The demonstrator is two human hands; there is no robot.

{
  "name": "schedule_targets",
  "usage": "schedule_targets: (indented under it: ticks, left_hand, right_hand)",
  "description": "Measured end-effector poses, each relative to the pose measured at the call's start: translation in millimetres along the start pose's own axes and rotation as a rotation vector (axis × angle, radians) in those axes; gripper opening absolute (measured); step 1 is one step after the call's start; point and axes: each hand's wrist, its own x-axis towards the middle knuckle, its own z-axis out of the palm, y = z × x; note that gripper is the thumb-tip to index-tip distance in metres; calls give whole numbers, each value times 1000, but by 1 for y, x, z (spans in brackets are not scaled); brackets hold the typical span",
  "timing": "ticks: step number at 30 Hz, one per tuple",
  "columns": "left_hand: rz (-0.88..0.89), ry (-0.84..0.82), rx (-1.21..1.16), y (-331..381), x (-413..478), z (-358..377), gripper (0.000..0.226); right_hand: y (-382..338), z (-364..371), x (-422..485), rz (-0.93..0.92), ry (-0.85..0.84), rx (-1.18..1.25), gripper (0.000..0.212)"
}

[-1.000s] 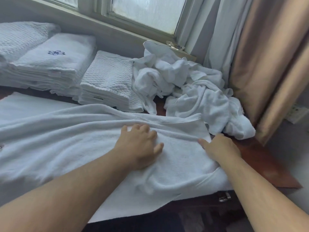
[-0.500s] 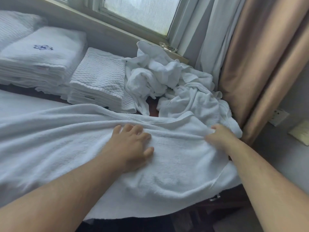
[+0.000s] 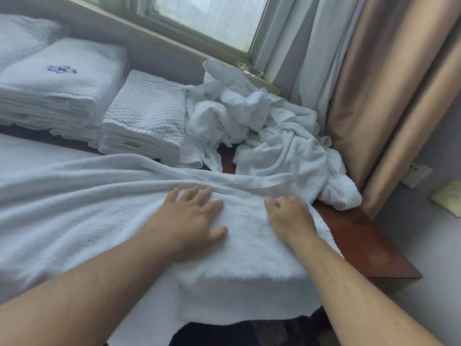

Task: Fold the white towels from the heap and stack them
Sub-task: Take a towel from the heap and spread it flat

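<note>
Head view: looking down over two bare forearms onto a table beside a window (image 3: 212, 18).
Spread towel (image 3: 74, 211): large, white, terry; laid across the near part of the table from the left edge of the picture to the right hand; near edge draped over the table front; long ridges and a hemmed fold along its far side.
Left hand (image 3: 192, 218): palm down, fingers straight and slightly spread, pressed flat on the spread towel.
Right hand (image 3: 289, 217): just right of the left hand, knuckles up, fingers curled down into the cloth near the towel's right edge; pinching cloth or only resting on it, cannot tell.
Heap (image 3: 262, 126): crumpled white towels at the far right of the table, below the sill, against the curtains; near side meeting the far hem of the spread towel.
Waffle stack (image 3: 147, 116): folded waffle-weave towels, just left of the heap, touching it.
Emblem stack (image 3: 62, 83): folded smooth towels, blue emblem on top, left of the waffle stack.
Table (image 3: 361, 240): reddish-brown wood, showing at the right corner.
Curtains: tan curtain (image 3: 389, 83) at right, pale grey curtain (image 3: 306, 46) between it and the window.
Wall at far right: socket (image 3: 416, 173), yellow note (image 3: 449, 199).
</note>
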Motion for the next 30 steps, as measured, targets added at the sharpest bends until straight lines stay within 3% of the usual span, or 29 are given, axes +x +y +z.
schedule_targets:
  ticks: [2,5,9,13,15,18,20,22,25,27,30]
  left_hand:
    - [9,47,-6,-1,-2,0,69]
    - [16,96,-10,-1,-3,-2,66]
    - [5,106,-11,-2,-3,-1,64]
    - [-1,118,-31,-1,-1,-1,62]
    - [-6,113,-25,-1,-1,-1,64]
    - [-8,102,-21,-1,-1,-1,64]
    - [-10,96,-16,-1,-1,-1,61]
    - [-12,86,0,0,-1,-2,60]
    - [-15,79,4,1,-3,-4,60]
    - [-14,71,14,1,-3,-4,61]
    - [-7,-10,50,1,-1,-3,66]
  right_hand:
    - [-2,-4,13,77,98,140,60]
    - [-1,-16,44,345,255,385,63]
    - [5,-20,65,555,-91,415,76]
    - [8,-14,67,566,-139,513,41]
    - [8,-15,63,566,5,589,35]
    - [2,-18,54,478,586,784,38]
    - [-8,-19,42,419,768,1029,40]
    - [-12,-12,40,547,651,1189,46]
    - [-9,-6,37,749,315,1277,34]
    - [-8,-6,39,698,141,1130,38]
    - [-13,-11,47,543,-77,699,49]
